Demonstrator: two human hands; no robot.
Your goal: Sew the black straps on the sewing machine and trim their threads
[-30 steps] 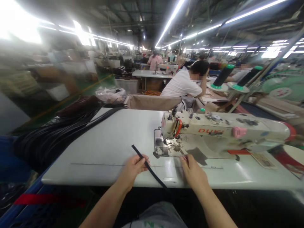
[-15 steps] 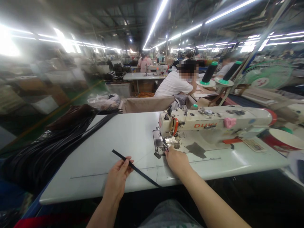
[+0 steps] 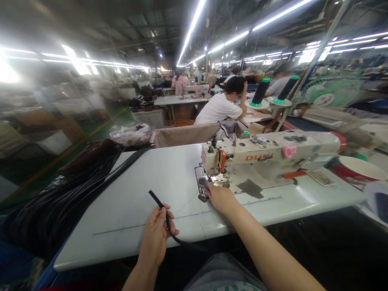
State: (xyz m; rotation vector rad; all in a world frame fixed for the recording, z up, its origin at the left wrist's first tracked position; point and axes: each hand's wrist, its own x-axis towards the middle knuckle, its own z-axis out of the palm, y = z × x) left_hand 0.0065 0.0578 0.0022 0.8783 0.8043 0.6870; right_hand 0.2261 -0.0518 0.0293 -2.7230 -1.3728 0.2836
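Cream sewing machine (image 3: 266, 155) lettered "DUKI" in red; left hand (image 3: 157, 236) closed around narrow black strap (image 3: 163, 212) at the white table's near edge (image 3: 121, 250); right hand (image 3: 220, 198), holding nothing visible, at the needle plate (image 3: 202, 184).

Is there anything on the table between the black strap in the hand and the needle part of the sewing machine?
Nothing visible lies between them. The left hand holds the black strap over bare white table. The only thing at the sewing machine needle area is the right hand, resting at the plate.

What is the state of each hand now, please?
Left hand: closed, holding a thin black strap.
Right hand: at the white sewing machine; grip cannot be told.
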